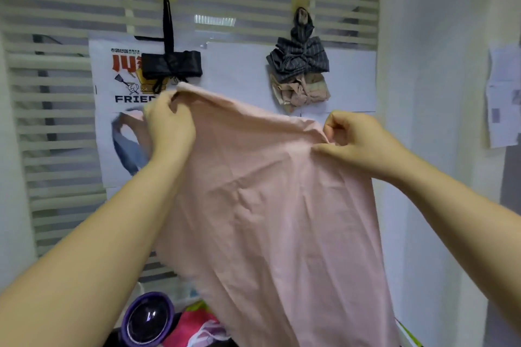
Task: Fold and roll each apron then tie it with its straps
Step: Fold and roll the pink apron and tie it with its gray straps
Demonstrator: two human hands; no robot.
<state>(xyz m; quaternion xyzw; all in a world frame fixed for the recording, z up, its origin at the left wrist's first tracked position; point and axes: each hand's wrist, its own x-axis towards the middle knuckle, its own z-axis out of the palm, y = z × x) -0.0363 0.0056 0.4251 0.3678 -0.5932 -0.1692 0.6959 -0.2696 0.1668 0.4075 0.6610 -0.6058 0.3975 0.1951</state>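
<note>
A pale pink apron (270, 205) hangs spread out in front of me, held up in the air by its top edge. My left hand (169, 124) grips the upper left corner, fingers curled over the cloth. My right hand (358, 138) pinches the upper right corner between thumb and fingers. The cloth falls wrinkled down to the bottom of the view. No straps of the pink apron are plain to see. On the wall behind hang a rolled black apron (172, 65) tied with its strap, a rolled grey striped apron (298, 58) and a beige one (301, 91) below it.
A slatted blind (62, 121) and paper posters (118, 79) cover the wall ahead. Papers (503, 93) are pinned at the right. Below, a purple helmet-like object (148, 318) and pink and green cloths (194, 324) lie in a heap.
</note>
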